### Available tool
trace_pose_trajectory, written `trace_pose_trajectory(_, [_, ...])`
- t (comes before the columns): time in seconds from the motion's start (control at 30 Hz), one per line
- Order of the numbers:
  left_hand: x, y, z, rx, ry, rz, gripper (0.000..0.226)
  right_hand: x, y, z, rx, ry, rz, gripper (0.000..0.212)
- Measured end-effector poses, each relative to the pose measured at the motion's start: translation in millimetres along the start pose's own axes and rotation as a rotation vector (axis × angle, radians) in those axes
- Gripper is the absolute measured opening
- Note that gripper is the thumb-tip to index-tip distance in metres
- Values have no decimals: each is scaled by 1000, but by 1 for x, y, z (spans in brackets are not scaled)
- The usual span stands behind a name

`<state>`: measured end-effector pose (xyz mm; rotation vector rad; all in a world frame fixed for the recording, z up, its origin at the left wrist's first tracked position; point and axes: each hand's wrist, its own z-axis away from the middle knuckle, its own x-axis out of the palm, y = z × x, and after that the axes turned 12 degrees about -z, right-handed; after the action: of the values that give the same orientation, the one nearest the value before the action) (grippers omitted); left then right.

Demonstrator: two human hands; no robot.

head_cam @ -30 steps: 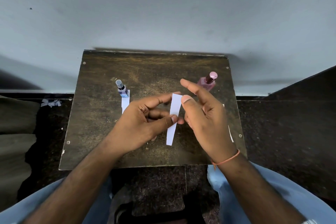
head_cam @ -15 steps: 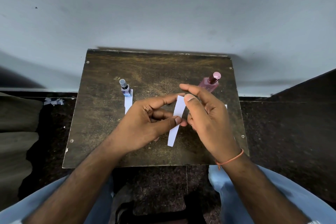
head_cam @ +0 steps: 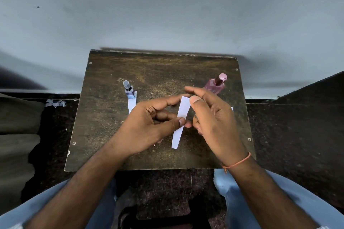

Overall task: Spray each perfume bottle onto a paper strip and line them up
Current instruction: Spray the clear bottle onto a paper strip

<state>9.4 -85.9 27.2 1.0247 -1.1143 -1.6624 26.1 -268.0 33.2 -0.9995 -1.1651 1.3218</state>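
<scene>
white paper strip (head_cam: 181, 122) runs near to far, far end leaning right, over the worktop (head_cam: 104, 121); left hand (head_cam: 149, 126) pinches its middle, right hand (head_cam: 214, 119) beside it, fingers loosely spread, gripping nothing.

Probably a plain home room: worn wooden board (head_cam: 115, 135), dark stone floor (head_cam: 290, 145), bare wall (head_cam: 167, 15).

pink bottle's (head_cam: 216, 85) base behind right hand (head_cam: 214, 122), forearms cropped

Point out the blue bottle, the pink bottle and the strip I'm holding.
blue bottle (head_cam: 130, 93): head view, glass body.
pink bottle (head_cam: 214, 85): head view, glass body.
strip (head_cam: 177, 136): head view, lower half.
</scene>
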Motion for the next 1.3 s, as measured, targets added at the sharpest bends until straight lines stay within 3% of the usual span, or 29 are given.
trace_pose_trajectory(0.23, [-1, 0, 0, -7, -13, 16, 51, -3, 0, -1, 11, -1, 15, 42])
trace_pose_trajectory(0.47, [-2, 2, 0, -8, -11, 3, 50, -5, 1, -1, -6, 5, 74, 33])
trace_pose_trajectory(0.67, [-3, -1, 0, -31, -4, -1, 51, -9, 4, -4, -14, 43, 68, 47])
trace_pose_trajectory(0.97, [-2, 1, 0, -41, -19, -17, 49, -10, 6, -6, -16, 44, 97, 36])
trace_pose_trajectory(1.3, [-7, -1, 3, -61, -40, -6, 49, -6, 7, -10, -25, 63, 137, 47])
